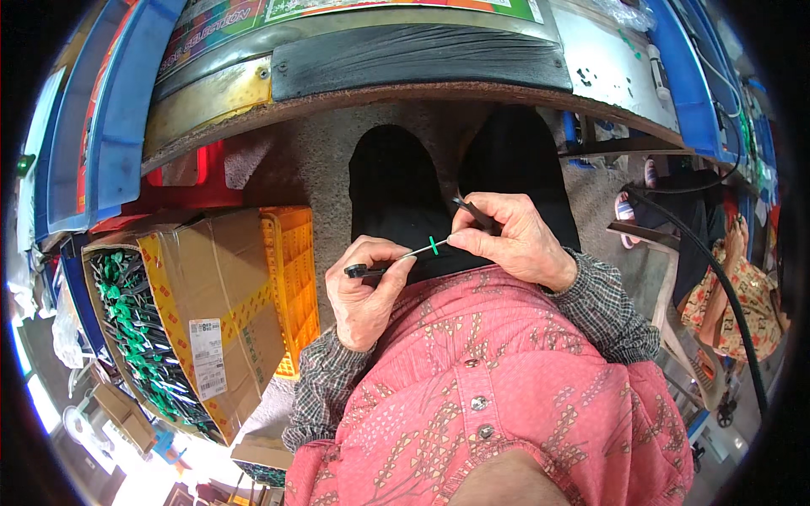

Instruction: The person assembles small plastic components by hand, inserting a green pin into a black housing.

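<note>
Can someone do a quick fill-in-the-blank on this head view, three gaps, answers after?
1. The small tab on the thin rod between the left hand and right hand is coloured ____.
2. In the picture, the large cardboard box stands to the ____ of the trousers.
3. Those trousers are coloured ____.

Missing words: green; left; black.
</note>
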Tool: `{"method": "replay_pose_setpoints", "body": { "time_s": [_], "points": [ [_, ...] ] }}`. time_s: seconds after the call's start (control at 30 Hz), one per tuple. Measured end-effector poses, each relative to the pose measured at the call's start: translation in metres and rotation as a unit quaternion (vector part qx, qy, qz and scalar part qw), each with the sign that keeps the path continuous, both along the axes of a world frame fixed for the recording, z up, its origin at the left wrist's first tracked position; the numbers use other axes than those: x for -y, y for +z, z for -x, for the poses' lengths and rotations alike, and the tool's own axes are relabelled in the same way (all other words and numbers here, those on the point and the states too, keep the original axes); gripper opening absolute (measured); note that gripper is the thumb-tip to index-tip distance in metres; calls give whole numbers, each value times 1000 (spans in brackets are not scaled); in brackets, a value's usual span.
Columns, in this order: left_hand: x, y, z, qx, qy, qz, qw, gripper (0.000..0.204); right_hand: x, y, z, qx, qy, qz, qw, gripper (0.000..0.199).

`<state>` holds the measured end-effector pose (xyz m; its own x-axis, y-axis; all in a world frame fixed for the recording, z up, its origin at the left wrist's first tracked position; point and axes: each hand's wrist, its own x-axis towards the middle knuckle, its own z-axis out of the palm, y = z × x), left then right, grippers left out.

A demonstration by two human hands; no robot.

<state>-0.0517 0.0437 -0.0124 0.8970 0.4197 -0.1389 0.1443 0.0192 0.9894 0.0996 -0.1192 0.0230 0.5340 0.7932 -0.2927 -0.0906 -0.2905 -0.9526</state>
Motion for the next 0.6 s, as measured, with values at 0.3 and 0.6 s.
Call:
{"method": "replay_pose_setpoints", "body": {
  "time_s": [0.3, 0.6],
  "points": [
    [2, -2, -1, 20, -13, -20, 1000, 7, 0, 0, 0, -11, 4, -14, 1000, 9],
    [1, -4, 0, 13, -7, -7, 1000, 6, 3, -13, 0, 54, -6, -9, 998, 13]
  ]
}}
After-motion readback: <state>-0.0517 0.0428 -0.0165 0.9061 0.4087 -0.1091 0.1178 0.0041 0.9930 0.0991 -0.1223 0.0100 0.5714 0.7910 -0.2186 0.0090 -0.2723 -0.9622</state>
